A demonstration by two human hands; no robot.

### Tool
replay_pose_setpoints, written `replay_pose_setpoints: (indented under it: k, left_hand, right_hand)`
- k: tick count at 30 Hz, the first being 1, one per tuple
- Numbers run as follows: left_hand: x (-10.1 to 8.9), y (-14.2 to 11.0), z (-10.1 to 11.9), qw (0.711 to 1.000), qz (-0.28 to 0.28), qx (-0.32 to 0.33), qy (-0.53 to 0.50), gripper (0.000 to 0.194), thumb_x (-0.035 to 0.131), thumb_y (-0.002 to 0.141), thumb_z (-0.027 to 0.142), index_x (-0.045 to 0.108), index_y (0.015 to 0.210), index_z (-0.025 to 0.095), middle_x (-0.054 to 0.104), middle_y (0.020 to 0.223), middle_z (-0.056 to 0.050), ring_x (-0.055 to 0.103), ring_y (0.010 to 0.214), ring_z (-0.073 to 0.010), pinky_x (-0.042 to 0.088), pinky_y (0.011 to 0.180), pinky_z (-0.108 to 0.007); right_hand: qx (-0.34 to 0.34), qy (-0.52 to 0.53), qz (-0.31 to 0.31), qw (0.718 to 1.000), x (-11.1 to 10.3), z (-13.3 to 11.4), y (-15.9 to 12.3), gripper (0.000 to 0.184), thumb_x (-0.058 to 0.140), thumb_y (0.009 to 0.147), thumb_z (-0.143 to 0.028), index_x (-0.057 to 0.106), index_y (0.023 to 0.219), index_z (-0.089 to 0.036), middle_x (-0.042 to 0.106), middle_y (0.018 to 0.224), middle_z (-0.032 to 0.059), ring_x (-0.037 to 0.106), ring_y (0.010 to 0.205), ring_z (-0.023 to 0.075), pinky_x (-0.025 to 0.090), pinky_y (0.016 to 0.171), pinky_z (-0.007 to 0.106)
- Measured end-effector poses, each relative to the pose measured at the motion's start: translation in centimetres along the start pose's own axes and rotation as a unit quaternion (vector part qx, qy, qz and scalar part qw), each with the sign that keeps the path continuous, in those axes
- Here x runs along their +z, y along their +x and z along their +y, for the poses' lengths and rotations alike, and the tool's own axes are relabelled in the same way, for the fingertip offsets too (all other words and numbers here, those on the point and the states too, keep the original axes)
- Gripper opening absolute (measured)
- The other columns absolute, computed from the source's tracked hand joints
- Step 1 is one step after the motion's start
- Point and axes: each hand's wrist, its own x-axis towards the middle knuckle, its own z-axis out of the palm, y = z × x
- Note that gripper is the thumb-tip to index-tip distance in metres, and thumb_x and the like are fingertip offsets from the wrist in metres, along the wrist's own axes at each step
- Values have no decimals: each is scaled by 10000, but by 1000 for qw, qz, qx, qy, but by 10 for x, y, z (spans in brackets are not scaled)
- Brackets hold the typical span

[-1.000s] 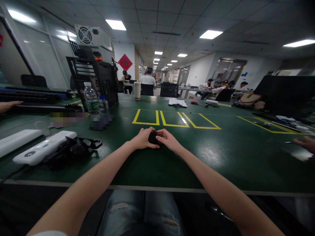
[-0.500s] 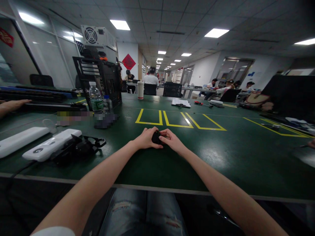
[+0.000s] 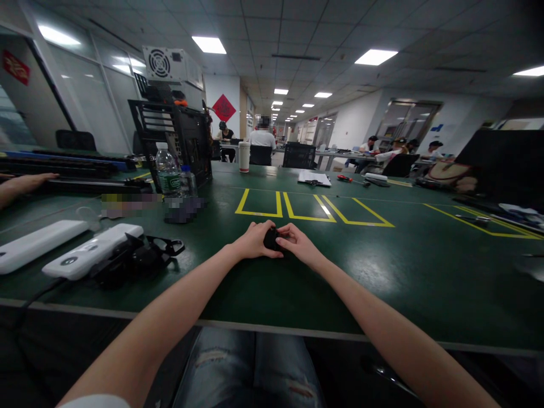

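Note:
A small black roundish object (image 3: 270,238) is between my two hands, just above or on the green tabletop (image 3: 272,294); its kind cannot be made out. My left hand (image 3: 256,239) wraps round its left side, thumb below and fingers above. On its right side, my right hand (image 3: 296,240) pinches it with thumb and fingertips. Part of the object is hidden by the fingers. Just beyond the hands lie yellow tape outlines (image 3: 261,214) on the table.
To the left are white power-bank-like devices (image 3: 91,252), a black strapped item (image 3: 140,255), water bottles (image 3: 168,173) and an open computer case (image 3: 187,139). A cup (image 3: 243,157), a clipboard (image 3: 314,178) and a screwdriver (image 3: 352,180) stand or lie farther back. Another person's hand (image 3: 32,184) reaches in at left.
Both hands keep their hold on the black object with hardly any movement. The whole view has shifted slightly. At the right edge, a dark shape like another person's fingers has gone from view.

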Motion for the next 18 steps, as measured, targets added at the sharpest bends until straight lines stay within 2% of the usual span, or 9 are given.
replay_pose_setpoints:
  k: [4,9,14,18]
  left_hand:
    - [1,0,0,1000,4,-5,8,632,584,550,578,406,1012,186,511,943,-50,494,834,-218,318,780,-357]
    - [3,1,0,1000,11,-6,16,612,596,543,570,417,984,185,517,935,-53,494,831,-222,320,769,-354]
    - [2,1,0,1000,8,2,6,625,584,557,574,403,1014,187,510,955,-56,493,842,-221,318,773,-353]
    - [1,1,-1,1000,2,-3,0,630,580,558,579,401,1018,188,511,951,-56,492,838,-219,320,769,-350]
  right_hand:
    - [33,-7,3,999,0,1,1,323,551,710,-294,459,996,-176,520,970,59,544,860,170,438,782,373]
    - [-12,10,-17,1000,-1,3,0,325,624,646,-233,458,923,-187,522,967,32,538,893,162,419,824,347]
    - [-8,25,-5,1000,0,2,1,223,557,706,-286,468,886,-187,523,912,22,554,818,143,441,781,344]
    - [21,-1,7,1000,-1,3,1,304,549,713,-304,464,980,-186,514,983,54,542,862,161,434,795,372]
